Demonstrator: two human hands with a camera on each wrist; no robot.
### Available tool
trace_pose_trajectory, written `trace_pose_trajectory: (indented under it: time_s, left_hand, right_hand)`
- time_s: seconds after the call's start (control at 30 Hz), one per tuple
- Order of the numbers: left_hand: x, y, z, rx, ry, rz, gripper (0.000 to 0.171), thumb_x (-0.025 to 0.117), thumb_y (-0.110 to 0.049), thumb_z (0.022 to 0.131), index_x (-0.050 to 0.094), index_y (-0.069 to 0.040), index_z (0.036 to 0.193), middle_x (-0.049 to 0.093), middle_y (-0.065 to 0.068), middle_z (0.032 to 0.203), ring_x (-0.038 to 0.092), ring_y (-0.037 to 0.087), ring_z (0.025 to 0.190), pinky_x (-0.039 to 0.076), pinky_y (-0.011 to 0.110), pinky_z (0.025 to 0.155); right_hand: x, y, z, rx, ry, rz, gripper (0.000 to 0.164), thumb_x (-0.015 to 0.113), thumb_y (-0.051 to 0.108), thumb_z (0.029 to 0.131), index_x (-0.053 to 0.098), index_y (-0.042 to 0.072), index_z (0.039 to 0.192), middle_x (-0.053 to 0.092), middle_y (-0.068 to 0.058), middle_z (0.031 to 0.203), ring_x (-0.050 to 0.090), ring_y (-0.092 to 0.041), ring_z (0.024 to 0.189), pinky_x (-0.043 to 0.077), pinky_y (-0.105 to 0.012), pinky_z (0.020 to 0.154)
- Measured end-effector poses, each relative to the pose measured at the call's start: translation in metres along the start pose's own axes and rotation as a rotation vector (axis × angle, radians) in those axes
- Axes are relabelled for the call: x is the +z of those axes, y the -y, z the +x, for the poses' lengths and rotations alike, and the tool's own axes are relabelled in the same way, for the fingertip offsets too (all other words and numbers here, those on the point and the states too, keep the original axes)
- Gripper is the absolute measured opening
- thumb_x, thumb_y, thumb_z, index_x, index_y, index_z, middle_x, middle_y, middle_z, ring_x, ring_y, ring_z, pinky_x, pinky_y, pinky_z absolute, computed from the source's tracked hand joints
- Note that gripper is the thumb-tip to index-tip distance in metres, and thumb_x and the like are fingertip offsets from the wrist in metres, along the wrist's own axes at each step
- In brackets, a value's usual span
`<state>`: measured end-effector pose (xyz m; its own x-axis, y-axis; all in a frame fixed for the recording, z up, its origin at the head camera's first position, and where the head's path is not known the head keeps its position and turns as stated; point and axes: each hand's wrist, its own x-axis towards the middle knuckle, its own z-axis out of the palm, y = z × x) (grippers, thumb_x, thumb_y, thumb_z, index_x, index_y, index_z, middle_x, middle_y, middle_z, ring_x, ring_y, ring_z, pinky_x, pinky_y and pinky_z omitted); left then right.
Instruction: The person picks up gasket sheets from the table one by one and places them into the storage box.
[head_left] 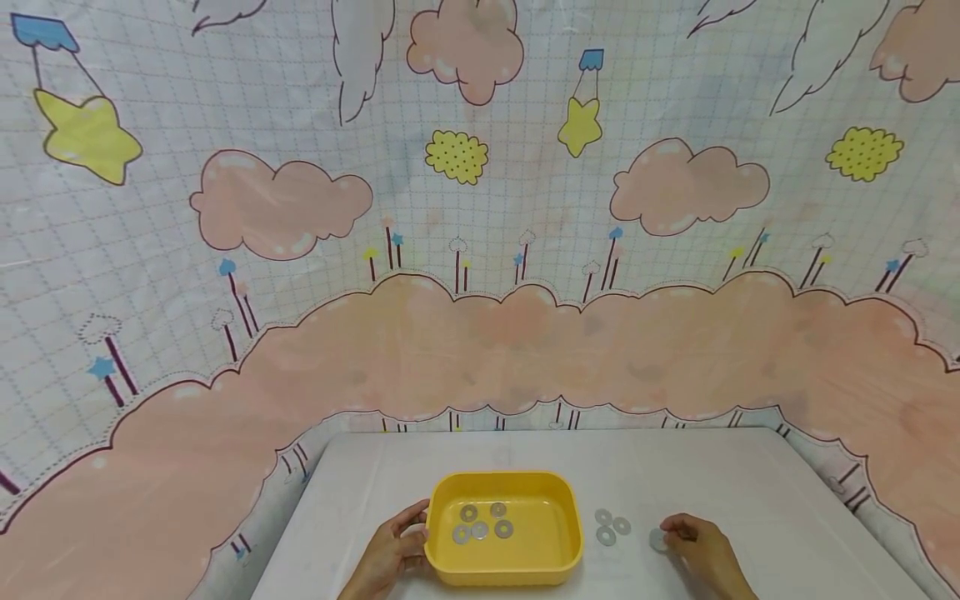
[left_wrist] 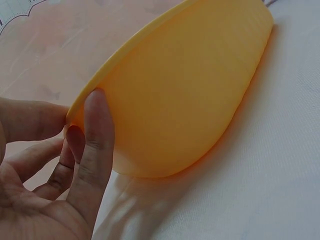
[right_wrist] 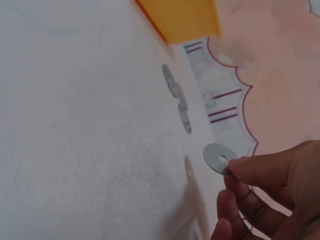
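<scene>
On the white counter (head_left: 675,467), I had the left hand (head_left: 388,548) spread against the left wall of the yellow tray (head_left: 542,537), where five washers (head_left: 480,530) lay. My right hand (head_left: 699,546) pinched another washer (right_wrist: 213,156), right of three clustered ones (head_left: 622,526).

A round grey metal washer with a central hole (right_wrist: 214,156) is pinched by the right hand (head_left: 701,548). Five like washers (head_left: 476,533) are contained in a yellow rounded-rectangular plastic tray (head_left: 502,577), gripped at its left rim by the left hand (head_left: 387,548); three loose washers (head_left: 609,528) are clustered beside it.
</scene>
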<state>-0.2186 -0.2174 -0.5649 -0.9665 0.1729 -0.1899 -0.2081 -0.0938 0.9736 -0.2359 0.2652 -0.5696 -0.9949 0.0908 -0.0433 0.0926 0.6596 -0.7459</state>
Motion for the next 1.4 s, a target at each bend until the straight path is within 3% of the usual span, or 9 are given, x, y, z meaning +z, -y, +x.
trace_pose_trajectory:
  time_s: [0.23, 0.53, 0.97, 1.4]
  left_hand:
    - [-0.002, 0.0, 0.001, -0.008, 0.007, 0.006, 0.071, 0.061, -0.012, 0.094, 0.024, 0.003, 0.153, 0.046, 0.011, 0.126, 0.063, 0.014, 0.086, 0.057, 0.032, 0.076]
    - [-0.002, -0.001, 0.001, -0.012, 0.006, 0.002, 0.071, 0.062, -0.012, 0.094, 0.025, 0.004, 0.153, 0.046, 0.01, 0.125, 0.063, 0.013, 0.084, 0.058, 0.031, 0.075]
    - [-0.002, -0.005, 0.003, -0.011, 0.006, -0.008, 0.071, 0.062, -0.011, 0.093, 0.027, 0.004, 0.152, 0.047, 0.009, 0.123, 0.062, 0.012, 0.082, 0.057, 0.028, 0.072]
    - [-0.003, -0.007, 0.006, -0.021, 0.004, 0.005, 0.069, 0.061, -0.011, 0.094, 0.028, 0.002, 0.153, 0.047, 0.009, 0.124, 0.062, 0.012, 0.081, 0.056, 0.028, 0.071]
  right_hand:
    - [0.004, 0.008, 0.001, -0.019, -0.033, 0.021, 0.011, 0.068, 0.006, 0.085, 0.071, 0.006, 0.096, 0.069, -0.001, 0.087, 0.064, -0.015, 0.081, 0.049, -0.026, 0.067]
    - [0.006, 0.026, -0.001, -0.02, -0.043, 0.096, 0.012, 0.066, 0.005, 0.088, 0.07, 0.003, 0.099, 0.068, -0.002, 0.086, 0.061, -0.012, 0.074, 0.049, -0.024, 0.056]
    - [0.01, 0.05, 0.009, -0.031, -0.029, 0.146, 0.014, 0.063, 0.005, 0.09, 0.069, 0.003, 0.102, 0.068, -0.004, 0.092, 0.062, -0.013, 0.075, 0.05, -0.025, 0.062]
    - [0.01, 0.082, 0.013, -0.034, 0.009, 0.293, 0.016, 0.062, 0.003, 0.091, 0.068, 0.0, 0.105, 0.068, -0.007, 0.096, 0.063, -0.017, 0.081, 0.057, -0.029, 0.07]
